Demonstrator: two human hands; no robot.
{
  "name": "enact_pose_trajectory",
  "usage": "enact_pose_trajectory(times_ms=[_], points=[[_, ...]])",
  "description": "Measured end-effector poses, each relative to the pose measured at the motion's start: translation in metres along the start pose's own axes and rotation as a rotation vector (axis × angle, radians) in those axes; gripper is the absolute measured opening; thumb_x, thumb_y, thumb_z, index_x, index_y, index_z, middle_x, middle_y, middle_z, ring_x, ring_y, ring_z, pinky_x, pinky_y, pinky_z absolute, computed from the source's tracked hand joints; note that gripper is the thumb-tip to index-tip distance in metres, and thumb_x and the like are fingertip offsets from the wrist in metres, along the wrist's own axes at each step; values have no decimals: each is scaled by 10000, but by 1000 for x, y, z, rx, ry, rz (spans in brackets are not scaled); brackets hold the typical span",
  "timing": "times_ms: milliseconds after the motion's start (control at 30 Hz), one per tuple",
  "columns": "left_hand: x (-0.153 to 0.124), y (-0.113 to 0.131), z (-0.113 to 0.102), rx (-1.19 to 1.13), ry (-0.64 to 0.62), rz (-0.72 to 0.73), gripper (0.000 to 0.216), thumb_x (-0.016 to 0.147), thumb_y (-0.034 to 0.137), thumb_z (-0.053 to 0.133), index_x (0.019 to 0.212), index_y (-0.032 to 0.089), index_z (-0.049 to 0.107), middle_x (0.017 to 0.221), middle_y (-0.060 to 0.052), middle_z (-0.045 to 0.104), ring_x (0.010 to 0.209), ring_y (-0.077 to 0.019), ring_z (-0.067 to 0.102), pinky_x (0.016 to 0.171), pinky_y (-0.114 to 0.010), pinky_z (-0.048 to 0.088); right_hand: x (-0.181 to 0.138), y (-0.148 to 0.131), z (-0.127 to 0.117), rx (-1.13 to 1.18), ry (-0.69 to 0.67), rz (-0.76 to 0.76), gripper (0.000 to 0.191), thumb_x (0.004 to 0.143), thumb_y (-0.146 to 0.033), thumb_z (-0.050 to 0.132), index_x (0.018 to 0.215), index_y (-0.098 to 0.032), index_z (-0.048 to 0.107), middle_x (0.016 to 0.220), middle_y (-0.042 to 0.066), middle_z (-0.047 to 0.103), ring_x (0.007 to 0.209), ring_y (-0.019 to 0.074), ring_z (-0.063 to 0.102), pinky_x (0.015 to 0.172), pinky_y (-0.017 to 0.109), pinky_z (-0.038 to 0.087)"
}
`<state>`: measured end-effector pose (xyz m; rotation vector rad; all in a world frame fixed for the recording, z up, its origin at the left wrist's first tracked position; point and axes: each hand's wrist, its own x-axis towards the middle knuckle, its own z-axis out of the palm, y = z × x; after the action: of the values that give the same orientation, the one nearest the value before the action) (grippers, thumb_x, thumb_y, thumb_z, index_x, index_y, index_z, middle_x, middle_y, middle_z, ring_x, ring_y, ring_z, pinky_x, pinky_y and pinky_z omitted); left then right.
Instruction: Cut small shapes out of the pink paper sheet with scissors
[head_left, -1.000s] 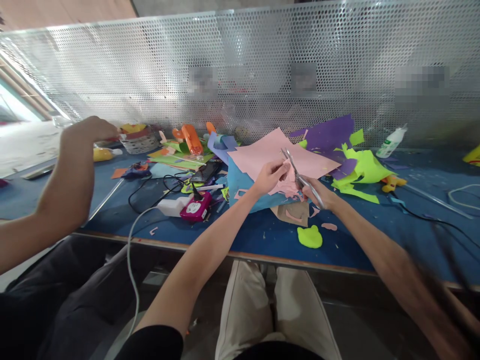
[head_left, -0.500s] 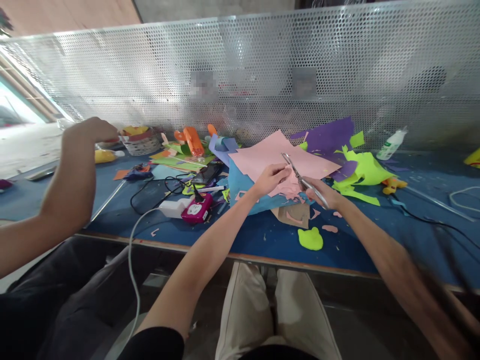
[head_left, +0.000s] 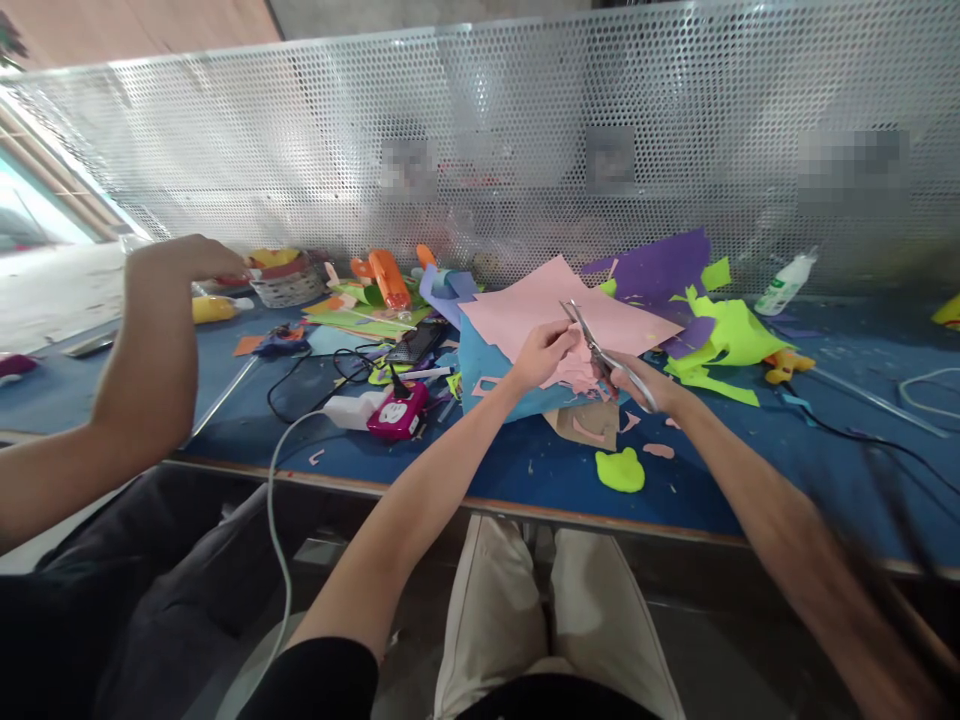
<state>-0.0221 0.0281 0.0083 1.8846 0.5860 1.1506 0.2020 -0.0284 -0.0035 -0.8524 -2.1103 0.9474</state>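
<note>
My right hand is closed round the handles of metal scissors, whose blades point up and to the left, slightly apart. My left hand pinches a small piece of pink paper beside the blades. Below both hands lie pink paper scraps. A large pink sheet rests just beyond them, over a blue sheet. Nearer the table edge are a brown piece of paper and a bright green cut-out.
To the left, another person's arm reaches over the blue table. A magenta power adapter with cables sits left of my hands. Green scraps and a white glue bottle are on the right. A perforated metal screen stands behind.
The scissor blades have opened a little, and the pink piece in my left hand has shifted slightly. The other person's hand has moved slightly to the right.
</note>
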Motion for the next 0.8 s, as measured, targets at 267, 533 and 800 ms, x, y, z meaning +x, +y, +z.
enact_pose_trajectory(times_ms=[267, 533, 800], points=[[-2, 10, -1, 55, 2, 23, 421, 969, 496, 547, 694, 185, 478, 643, 33, 388, 625, -108, 366, 599, -279, 286, 0, -5, 1, -9, 11, -7, 610, 924, -823, 499, 872, -216, 512, 716, -18, 495, 604, 146, 488, 567, 295, 449], [-2, 5, 0, 28, 19, -17, 439, 961, 533, 550, 700, 187, 484, 645, 35, 381, 610, -105, 338, 585, -282, 278, 0, -4, 6, -38, 66, 36, 604, 918, -797, 537, 821, -201, 540, 645, -21, 520, 555, 136, 484, 527, 281, 408], [0, -4, 2, -65, 14, -6, 505, 972, 620, 567, 716, 190, 499, 657, 29, 384, 583, -100, 333, 553, -280, 261, 1, 7, -24, -101, 723, 192, 415, 778, -567, 842, 716, -210, 640, 543, -27, 540, 418, 117, 436, 388, 282, 333]])
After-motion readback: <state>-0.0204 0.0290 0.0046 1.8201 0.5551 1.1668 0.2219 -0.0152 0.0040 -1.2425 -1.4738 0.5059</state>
